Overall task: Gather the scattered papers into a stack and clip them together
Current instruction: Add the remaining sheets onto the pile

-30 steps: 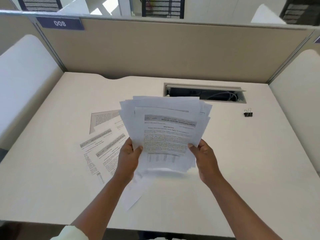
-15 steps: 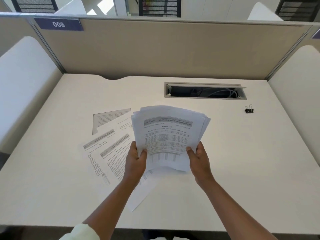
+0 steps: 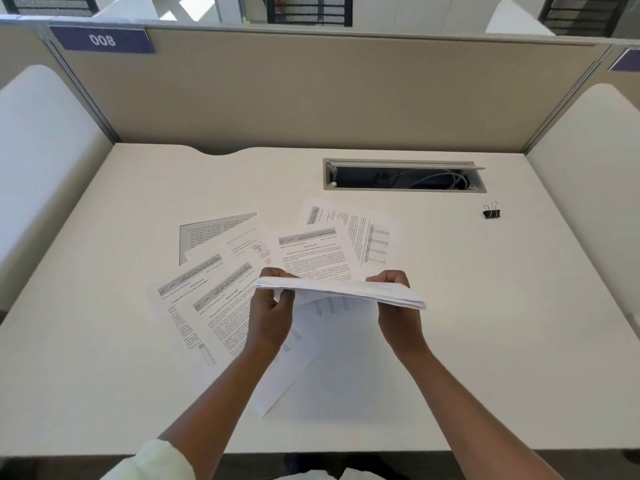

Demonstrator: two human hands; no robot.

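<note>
Partly done: both hands, left hand and right hand, hold a gathered paper stack; loose printed sheets remain on the worktop, binder clip unused.

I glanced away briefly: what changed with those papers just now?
Both hands, left and right, tipped the held paper stack from upright to flat, edge-on, uncovering printed sheets behind. The binder clip and left-hand sheets stayed put.
</note>
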